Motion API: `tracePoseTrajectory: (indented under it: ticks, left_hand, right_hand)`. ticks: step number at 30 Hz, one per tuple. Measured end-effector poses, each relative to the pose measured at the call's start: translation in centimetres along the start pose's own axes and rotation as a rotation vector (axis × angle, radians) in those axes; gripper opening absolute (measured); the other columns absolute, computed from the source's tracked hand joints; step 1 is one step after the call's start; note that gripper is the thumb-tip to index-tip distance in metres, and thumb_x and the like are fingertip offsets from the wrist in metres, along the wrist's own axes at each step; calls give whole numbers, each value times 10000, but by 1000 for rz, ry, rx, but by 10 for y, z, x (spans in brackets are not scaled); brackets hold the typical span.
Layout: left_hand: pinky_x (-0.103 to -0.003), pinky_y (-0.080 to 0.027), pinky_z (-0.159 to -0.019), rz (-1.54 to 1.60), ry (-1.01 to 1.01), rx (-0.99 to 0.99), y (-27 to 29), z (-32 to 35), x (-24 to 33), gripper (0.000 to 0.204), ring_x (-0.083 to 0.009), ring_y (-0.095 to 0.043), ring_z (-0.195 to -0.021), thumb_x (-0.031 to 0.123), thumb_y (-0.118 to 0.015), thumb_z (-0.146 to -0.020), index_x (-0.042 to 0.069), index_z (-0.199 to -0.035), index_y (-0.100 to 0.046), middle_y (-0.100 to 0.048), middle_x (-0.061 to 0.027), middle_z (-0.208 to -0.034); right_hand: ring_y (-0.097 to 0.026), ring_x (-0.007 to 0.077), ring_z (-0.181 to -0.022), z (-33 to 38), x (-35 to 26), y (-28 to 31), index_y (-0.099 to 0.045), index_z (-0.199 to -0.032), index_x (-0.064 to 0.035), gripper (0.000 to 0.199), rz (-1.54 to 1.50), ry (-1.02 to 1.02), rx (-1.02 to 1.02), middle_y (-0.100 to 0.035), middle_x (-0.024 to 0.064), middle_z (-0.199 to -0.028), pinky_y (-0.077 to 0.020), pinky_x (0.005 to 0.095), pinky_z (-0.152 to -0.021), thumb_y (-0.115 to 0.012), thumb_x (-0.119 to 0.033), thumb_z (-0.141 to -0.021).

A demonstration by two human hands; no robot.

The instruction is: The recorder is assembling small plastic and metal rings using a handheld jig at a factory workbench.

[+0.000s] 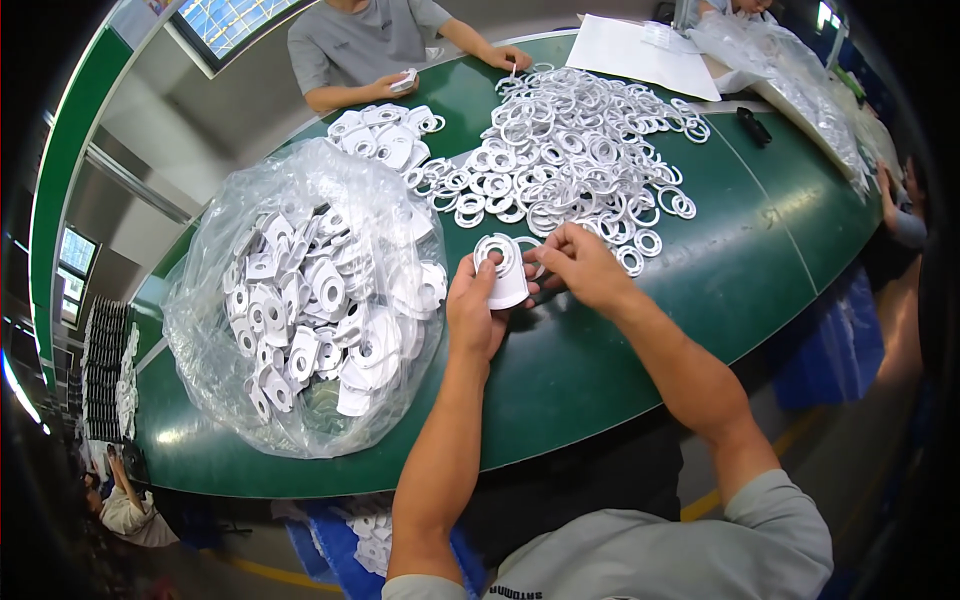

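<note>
Meanwhile, both hands worked one white plastic plate at the near middle of the green table (620, 360).

At left, a clear bag (300, 300) of white plates bulged just beside the left hand (475, 315), whose fingers closed around the white plate (503, 268). The right hand (580, 265) pinched a white ring (530, 245) at the plate's right edge. Farther back spread a heap of white rings (570, 150); far left, another person's hands (400, 85) held a part.
</note>
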State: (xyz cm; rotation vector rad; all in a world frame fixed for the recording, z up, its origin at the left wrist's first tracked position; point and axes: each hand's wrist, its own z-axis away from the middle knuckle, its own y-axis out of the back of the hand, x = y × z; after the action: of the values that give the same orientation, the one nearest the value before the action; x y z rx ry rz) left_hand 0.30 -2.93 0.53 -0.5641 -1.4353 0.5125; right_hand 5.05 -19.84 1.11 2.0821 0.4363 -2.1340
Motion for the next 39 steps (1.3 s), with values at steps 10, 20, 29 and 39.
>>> tracePoseTrajectory:
  ticks: [10, 20, 29, 39]
  left_hand:
    - [-324, -557, -599, -180, 127, -214, 7, 1, 9, 299, -267, -689, -777, 239, -494, -987, 30, -1198, -460, -636, -200, -1021]
    - [-400, -595, -694, -149, 114, -83, 4, -2, -3, 383, -305, -677, -904, 338, -389, -1022, 18, -1229, -427, -619, -198, -1112]
    - [-430, -596, -710, -141, 121, -105, 3, -2, -3, 460, -331, -672, -907, 390, -311, -1032, 10, -1258, -436, -610, -210, -1137]
    - [-410, -598, -681, -162, 125, -112, 1, -2, -3, 504, -328, -681, -868, 411, -300, -1029, -1, -1278, -445, -624, -199, -1110]
  right_hand:
    - [-579, 94, -575, -1, -44, 39, -627, -965, 12, 174, 298, -99, -353, -611, 28, -671, -465, 226, -503, -637, -147, -897]
    - [-676, 190, -702, 0, -40, 21, -533, -1140, 85, 313, -104, -133, -128, -655, 123, -874, -598, 311, -659, -611, -63, -876]
    - [-610, 107, -578, 2, -33, 12, -655, -932, 34, 188, 102, -122, -33, -664, 77, -783, -474, 216, -457, -651, -147, -877]
    - [-521, 69, -493, 0, -28, 12, -673, -840, 29, 197, 225, -108, -38, -633, 40, -687, -437, 221, -417, -659, -167, -862]
